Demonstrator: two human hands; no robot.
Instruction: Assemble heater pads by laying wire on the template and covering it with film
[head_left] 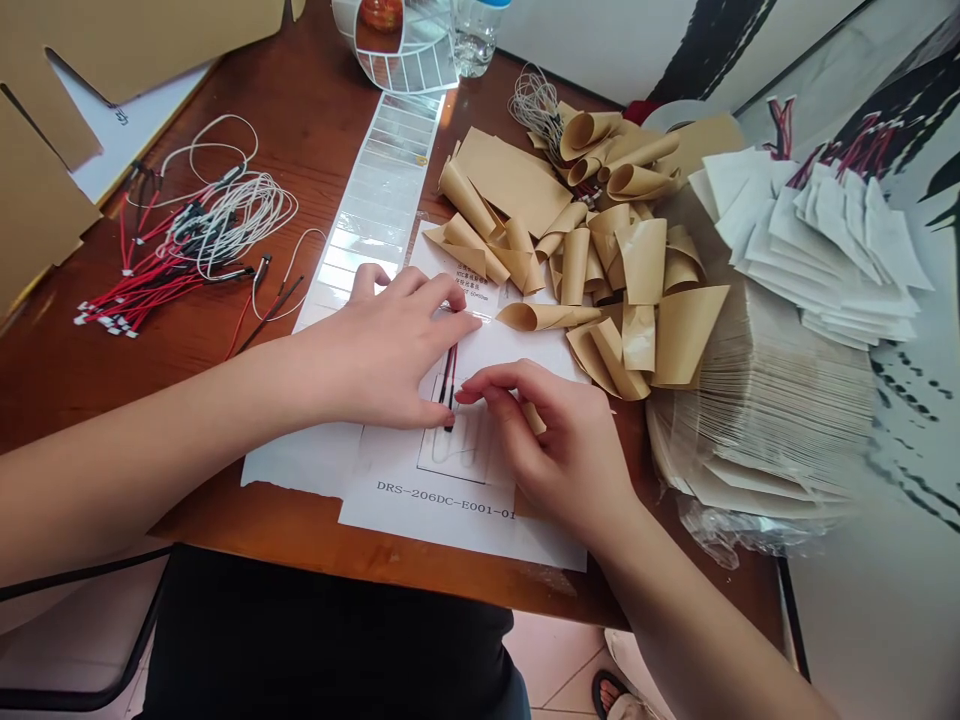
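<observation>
My left hand point(390, 350) lies spread on a white printed sheet point(465, 525), with its fingertips at the top of a thin red-and-black wire pair point(450, 385). My right hand point(547, 440) curls beside that pair, its forefinger almost touching it. A narrow strip of kraft paper point(534, 418) sits inside the curled fingers of my right hand. Under the wires, the sheet carries a drawn outline and the printed code DRS-206DC-E001-01. Several rolled kraft paper pieces point(637, 260) are heaped just beyond my right hand.
A tangle of red, black and white wires point(202, 240) lies at the left of the wooden table point(225, 370). A strip of silver labels point(382, 190) runs up the middle. A tall stack of kraft sheets point(765, 400) and white paper pieces point(840, 245) stand at right.
</observation>
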